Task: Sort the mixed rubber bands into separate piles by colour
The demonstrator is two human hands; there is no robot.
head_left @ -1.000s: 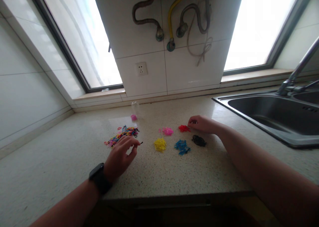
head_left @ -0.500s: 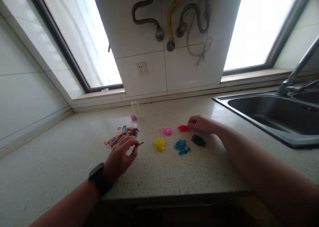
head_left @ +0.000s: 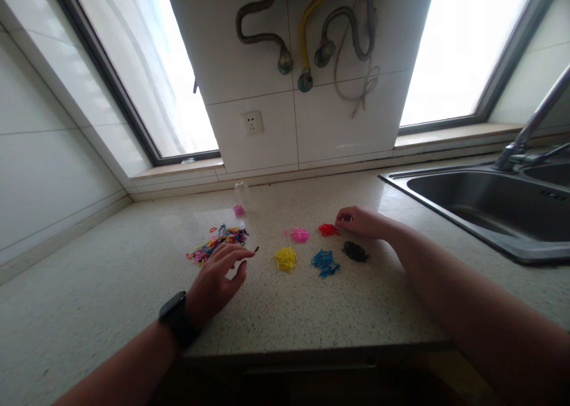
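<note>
My left hand (head_left: 221, 273) wears a dark watch and hovers by a mixed pile of small coloured rubber bands (head_left: 222, 235). Its thumb and index finger are apart, and a small black rubber band (head_left: 257, 249) is at the index fingertip; whether it sticks there or lies on the counter, I cannot tell. My right hand (head_left: 360, 222) rests at the red rubber bands (head_left: 328, 230), fingers curled together, their tips partly hidden. Sorted between the hands are pink bands (head_left: 299, 235), yellow bands (head_left: 285, 259), blue bands (head_left: 325, 263) and black bands (head_left: 355, 251).
Behind the mixed pile, a clear container (head_left: 241, 189) stands near a pink clump (head_left: 239, 210). A steel sink (head_left: 445, 216) with a faucet is set into the speckled counter (head_left: 285, 317) at right. Pipes and a socket (head_left: 252, 123) are on the tiled wall.
My left index finger has stretched forward, away from the thumb, and the black band has shifted slightly right and farther off. My right hand stays in place.
</note>
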